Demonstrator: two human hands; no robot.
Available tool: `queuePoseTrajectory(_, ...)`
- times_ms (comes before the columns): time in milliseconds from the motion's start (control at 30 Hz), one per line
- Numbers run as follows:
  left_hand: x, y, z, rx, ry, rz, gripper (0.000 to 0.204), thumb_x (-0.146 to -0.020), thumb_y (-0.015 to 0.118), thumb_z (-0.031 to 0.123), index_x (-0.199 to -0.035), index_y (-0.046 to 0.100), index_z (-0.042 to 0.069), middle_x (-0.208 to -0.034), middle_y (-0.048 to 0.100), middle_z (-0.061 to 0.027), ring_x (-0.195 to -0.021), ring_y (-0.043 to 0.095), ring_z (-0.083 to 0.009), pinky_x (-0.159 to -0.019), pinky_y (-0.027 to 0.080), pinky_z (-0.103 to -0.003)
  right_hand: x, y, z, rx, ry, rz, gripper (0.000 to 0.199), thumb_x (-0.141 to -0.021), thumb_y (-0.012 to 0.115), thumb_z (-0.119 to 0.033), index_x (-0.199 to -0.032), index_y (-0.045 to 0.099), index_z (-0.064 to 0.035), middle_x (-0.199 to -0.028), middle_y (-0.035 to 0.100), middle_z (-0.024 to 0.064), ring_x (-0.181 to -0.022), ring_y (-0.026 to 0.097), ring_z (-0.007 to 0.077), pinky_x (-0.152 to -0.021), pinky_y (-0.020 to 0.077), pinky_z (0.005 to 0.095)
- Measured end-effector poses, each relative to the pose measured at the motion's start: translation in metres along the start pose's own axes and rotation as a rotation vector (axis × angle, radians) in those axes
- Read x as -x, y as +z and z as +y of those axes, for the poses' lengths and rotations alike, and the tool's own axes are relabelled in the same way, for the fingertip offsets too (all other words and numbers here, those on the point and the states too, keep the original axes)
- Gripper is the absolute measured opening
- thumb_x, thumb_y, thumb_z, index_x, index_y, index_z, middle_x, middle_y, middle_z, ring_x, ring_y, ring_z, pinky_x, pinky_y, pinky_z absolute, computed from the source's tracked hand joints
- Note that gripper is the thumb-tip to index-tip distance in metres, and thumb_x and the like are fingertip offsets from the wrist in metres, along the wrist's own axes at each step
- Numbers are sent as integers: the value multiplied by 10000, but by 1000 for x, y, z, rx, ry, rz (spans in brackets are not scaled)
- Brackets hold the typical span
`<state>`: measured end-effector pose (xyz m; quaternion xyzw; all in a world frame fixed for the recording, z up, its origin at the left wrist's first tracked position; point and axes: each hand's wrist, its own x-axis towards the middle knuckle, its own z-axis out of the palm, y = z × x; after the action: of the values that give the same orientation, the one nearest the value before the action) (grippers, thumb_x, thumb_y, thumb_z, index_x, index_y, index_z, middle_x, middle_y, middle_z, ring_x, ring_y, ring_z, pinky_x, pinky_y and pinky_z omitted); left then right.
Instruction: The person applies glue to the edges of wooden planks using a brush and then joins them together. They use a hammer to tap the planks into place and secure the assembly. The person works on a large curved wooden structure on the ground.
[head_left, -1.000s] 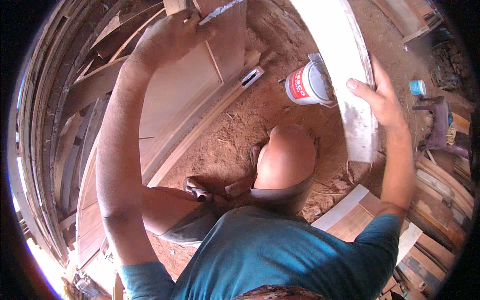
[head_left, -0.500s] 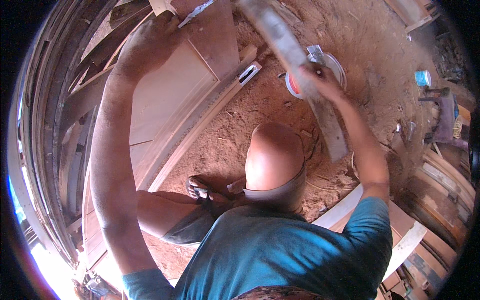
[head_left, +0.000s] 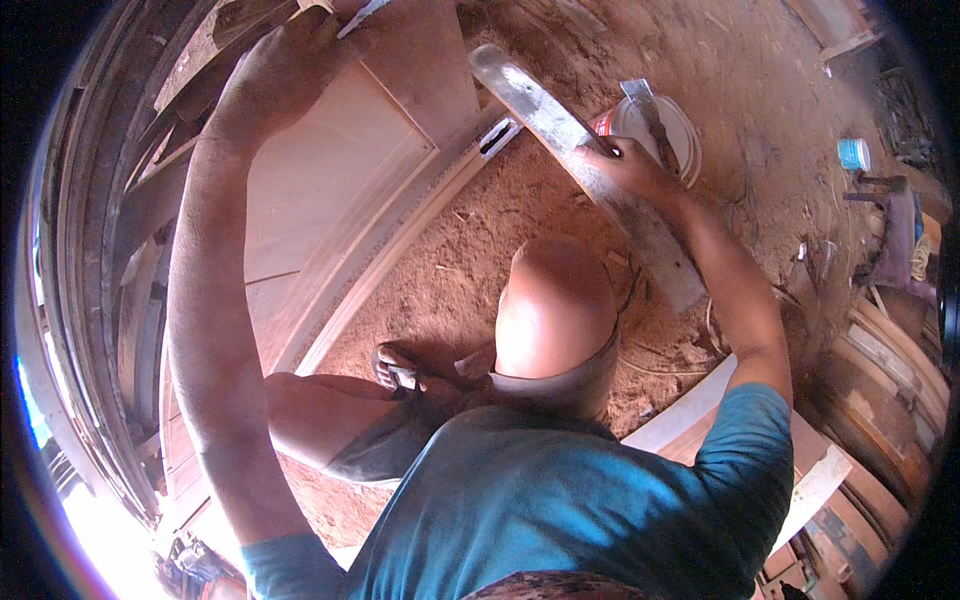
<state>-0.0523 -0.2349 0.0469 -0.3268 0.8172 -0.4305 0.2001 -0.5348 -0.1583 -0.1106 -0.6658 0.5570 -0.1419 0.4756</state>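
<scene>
Where 1 second ago the narrow wooden board [head_left: 612,197] rose close to the view, bright and cut off by the upper edge, it now lies lower and further left, slanting from upper left to lower right above the sandy floor [head_left: 430,260], with both of its ends in sight. The right hand [head_left: 635,168] has come inward with it and grips the board near the middle, thumb on the upper face. The white bucket [head_left: 683,125], half covered by the board at first, now shows most of its round top beyond the right hand, with a flat-bladed scraper [head_left: 650,115] set slantwise across it. The left hand [head_left: 290,60] has shifted a little toward the upper left, over the edge of the wooden panel [head_left: 340,170].

The right hand and board hide the bucket's near side, leaving only a sliver of its red label. The left hand's fingers bend away from the view near the upper edge; a pale strip [head_left: 362,17] sticks out beside them, cut off by that edge, and I cannot tell whether they close on it. Whether the scraper touches the bucket's contents is also unclear
</scene>
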Motion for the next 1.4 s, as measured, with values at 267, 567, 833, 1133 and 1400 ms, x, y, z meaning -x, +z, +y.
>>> queuePoseTrajectory(267, -11, -36, 3, 600, -63, 177, 438, -889, 592, 26, -1310, 603, 145, -1190, 604, -133, -1147, 619, -334, -931, 583, -425, 7, 7, -3, 7, -79, 25, 471, -948, 747, -423, -1131, 688, 7, -942, 696, 68, -907, 636, 153, -833, 504, 334)
queuePoseTrajectory(567, -56, -26, 28, 463, 82, 59, 451, -937, 575, 181, -1384, 562, 128, -1193, 626, -171, -1146, 616, -372, -943, 552, -475, 32, 2, 41, 71, -36, 114, 378, -942, 772, -360, -1057, 678, -12, -906, 643, 25, -870, 594, 123, -805, 495, 323)
queuePoseTrajectory(833, -11, -11, -15, 1111, -492, -140, 536, -1053, 468, 510, -1295, 604, 51, -1185, 662, -244, -1099, 645, -448, -959, 502, -536, -78, 39, 55, 169, 72, 374, 609, -885, 790, -471, -1174, 662, 50, -1061, 728, 155, -980, 674, 232, -871, 534, 369)
queuePoseTrajectory(1133, -16, 18, -16, 1153, -429, 44, 574, -1018, 510, 569, -1235, 658, 59, -1182, 669, -226, -1099, 650, -442, -928, 521, -529, -171, 20, 65, -136, 158, 500, 941, -808, 787, -628, -1420, 521, 35, -1320, 640, 251, -1212, 631, 382, -1020, 499, 447)
queuePoseTrajectory(1400, -18, 12, -12, 1094, -389, -75, 621, -979, 559, 615, -1234, 667, 60, -1146, 695, -223, -1099, 663, -433, -934, 519, -523, -38, 9, 25, 54, 85, 62, 638, -921, 751, -488, -1311, 654, 8, -1175, 721, 142, -1056, 663, 236, -935, 513, 387)
